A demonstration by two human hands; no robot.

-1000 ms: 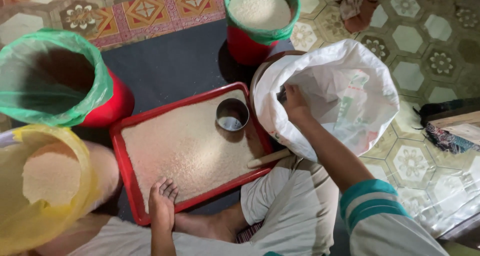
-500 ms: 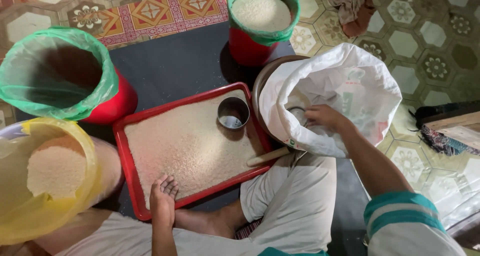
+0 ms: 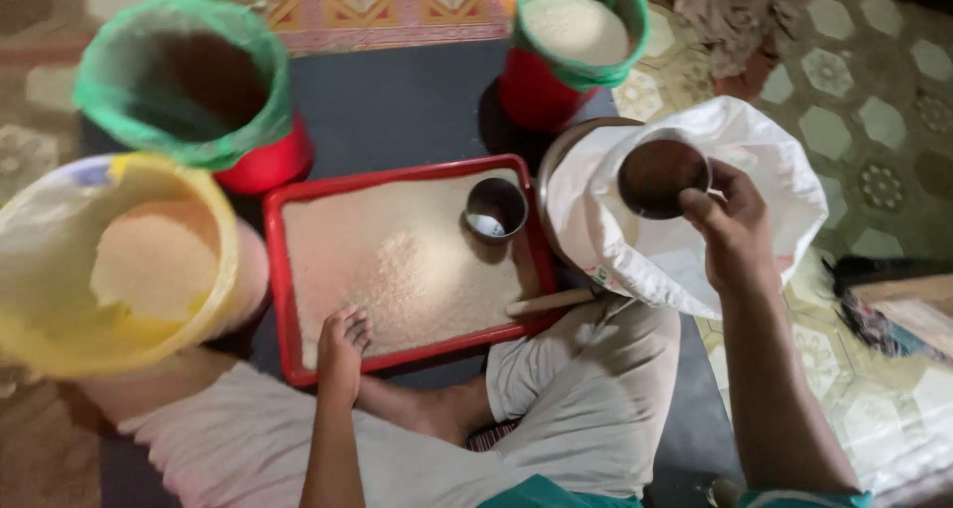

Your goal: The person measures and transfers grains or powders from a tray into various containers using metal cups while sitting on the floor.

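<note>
You are holding round metal cup point(image 3: 662, 177) in right hand point(image 3: 730, 232), fingers closed on rim – over open white sack point(image 3: 754, 186). Left hand point(image 3: 342, 341) resting flat on rice in red tray point(image 3: 281, 300), steadying it.

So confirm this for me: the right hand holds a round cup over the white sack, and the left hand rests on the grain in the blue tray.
One detail is wrong: the tray is red, not blue. The head view shows the left hand resting on the grain in that red tray, while the right hand holds the round cup over the white sack, as you said.
</note>
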